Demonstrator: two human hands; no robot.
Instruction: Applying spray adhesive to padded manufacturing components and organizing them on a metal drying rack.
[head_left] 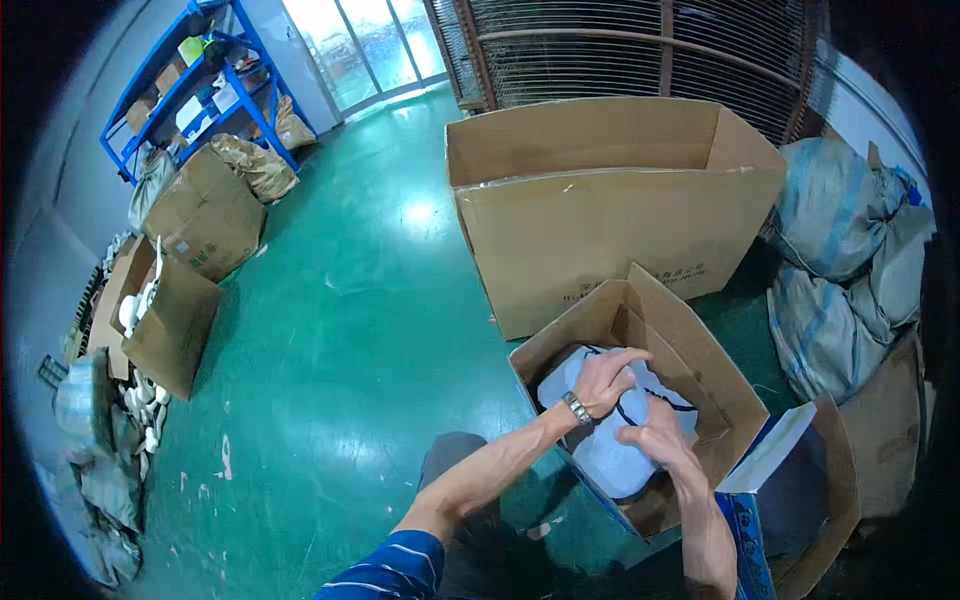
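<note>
The floor (330, 400) (green, glossy) carries open cardboard boxes (610, 235).

dk print (682, 274) low on lg brown box (590, 225), too sm to read

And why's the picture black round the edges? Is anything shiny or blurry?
In the head view, the fisheye lens leaves that black rim; also in the head view, white glare spots the glossy green floor, and the bright glass panes look washed out; in that head view, the bare left hand and bare right hand on the pale bluish, black-trimmed bundle look fairly sharp.
</note>
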